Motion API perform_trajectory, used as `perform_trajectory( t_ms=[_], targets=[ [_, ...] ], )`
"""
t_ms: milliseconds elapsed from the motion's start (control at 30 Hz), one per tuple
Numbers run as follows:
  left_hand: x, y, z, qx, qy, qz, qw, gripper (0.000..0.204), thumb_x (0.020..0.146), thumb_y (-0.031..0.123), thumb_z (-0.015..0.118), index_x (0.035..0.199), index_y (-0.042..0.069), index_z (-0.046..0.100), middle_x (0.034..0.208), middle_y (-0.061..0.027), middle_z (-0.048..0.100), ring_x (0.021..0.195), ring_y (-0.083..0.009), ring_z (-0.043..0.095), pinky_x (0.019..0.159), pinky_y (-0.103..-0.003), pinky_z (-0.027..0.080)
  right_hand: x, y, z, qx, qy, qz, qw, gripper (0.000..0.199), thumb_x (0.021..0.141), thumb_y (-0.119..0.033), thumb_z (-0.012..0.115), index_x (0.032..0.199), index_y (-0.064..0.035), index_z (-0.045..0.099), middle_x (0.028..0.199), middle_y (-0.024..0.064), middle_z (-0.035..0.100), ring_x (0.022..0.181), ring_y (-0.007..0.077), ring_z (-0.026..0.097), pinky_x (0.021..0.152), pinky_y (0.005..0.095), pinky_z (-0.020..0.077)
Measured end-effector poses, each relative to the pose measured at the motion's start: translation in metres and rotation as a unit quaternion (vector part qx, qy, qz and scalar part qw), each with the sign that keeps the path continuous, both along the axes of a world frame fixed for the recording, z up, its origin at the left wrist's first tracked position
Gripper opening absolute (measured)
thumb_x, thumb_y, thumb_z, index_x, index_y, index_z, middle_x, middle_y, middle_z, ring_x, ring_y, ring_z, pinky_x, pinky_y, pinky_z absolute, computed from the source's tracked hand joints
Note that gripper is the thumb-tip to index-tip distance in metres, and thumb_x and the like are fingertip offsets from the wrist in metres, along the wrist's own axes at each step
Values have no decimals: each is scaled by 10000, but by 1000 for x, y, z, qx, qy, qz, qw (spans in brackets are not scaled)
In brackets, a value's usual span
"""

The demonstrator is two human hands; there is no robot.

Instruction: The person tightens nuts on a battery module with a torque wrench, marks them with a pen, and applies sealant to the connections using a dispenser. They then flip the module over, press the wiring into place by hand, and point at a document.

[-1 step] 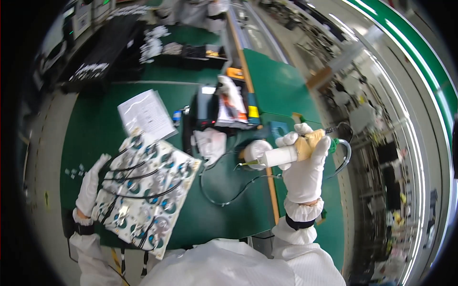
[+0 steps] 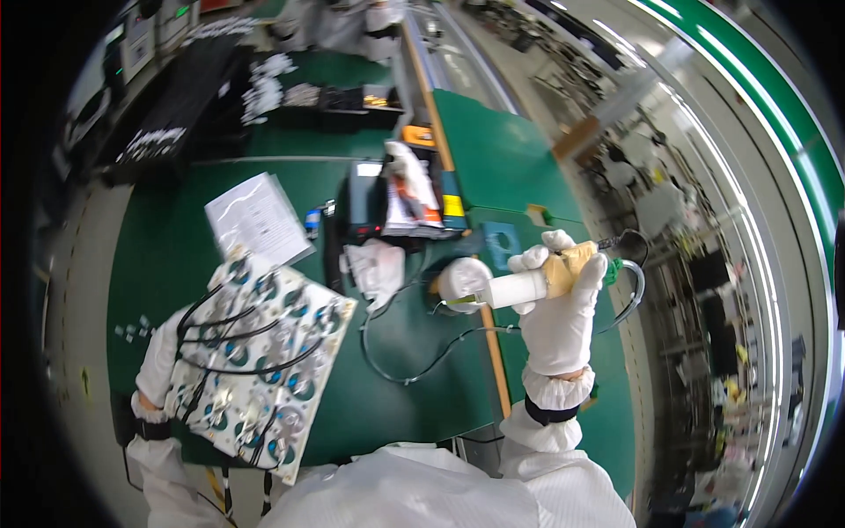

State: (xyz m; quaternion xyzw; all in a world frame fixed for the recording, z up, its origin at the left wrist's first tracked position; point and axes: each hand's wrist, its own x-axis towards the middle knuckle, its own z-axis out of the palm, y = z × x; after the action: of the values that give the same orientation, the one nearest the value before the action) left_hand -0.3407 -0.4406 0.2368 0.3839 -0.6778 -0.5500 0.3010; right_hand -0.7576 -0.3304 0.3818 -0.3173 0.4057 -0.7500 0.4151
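A white board bearing rows of round blue-and-silver parts lies slanted at the left, its lower corner past the table edge. Several black cables loop across it toward its left side. My left hand, in a white glove, is at the board's left edge, closed on it; its fingertips are partly covered by cables. In my gloved right hand is a white dispensing syringe wrapped in tan tape. Its thin greenish needle points left, in the air, apart from the board. A hose leaves its rear end.
Behind the board lies a sleeved paper sheet. A white round container, a crumpled white cloth and a black box stand mid-table. The hose curls over the green mat. Small clear pieces lie far left.
The whole scene has shifted slightly left in the picture. My left hand sits a little lower, with cables now over its fingertips. The syringe stays in my right hand.
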Motion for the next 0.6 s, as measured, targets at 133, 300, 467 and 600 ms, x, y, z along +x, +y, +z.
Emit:
perform_trajectory(
  t_ms=[133,300,467,600],
  targets=[
    [57,-1,-33,-60,-169,64,982,497,986,429,265,1092,20,526,1029,-102,526,975,-197,507,890,-296,383,-43,19,1,-34,11,-77,996,494,855,-525,527,1063,-77,502,873,41,573,840,197,572,642,274,501],
    [42,-7,15,-36,-206,116,971,831,529,825,584,674,11,500,558,6,445,509,-68,435,453,-234,325,-103,17,-2,-78,65,-181,978,414,903,-462,495,1059,-79,515,851,53,599,849,202,592,566,251,480],
    [40,9,69,-122,-244,108,956,646,430,483,844,724,13,511,561,-27,486,513,-116,465,477,-276,346,-114,-8,-13,-65,128,-196,970,381,914,-418,504,1072,-71,499,868,63,599,839,180,588,565,238,462],
    [34,39,101,-259,-383,170,870,350,557,194,776,759,38,537,600,-92,535,565,-260,511,556,-353,385,-94,-33,-28,10,207,-186,961,350,924,-394,499,1070,-77,523,857,45,601,794,151,582,565,226,445]
  ],
)
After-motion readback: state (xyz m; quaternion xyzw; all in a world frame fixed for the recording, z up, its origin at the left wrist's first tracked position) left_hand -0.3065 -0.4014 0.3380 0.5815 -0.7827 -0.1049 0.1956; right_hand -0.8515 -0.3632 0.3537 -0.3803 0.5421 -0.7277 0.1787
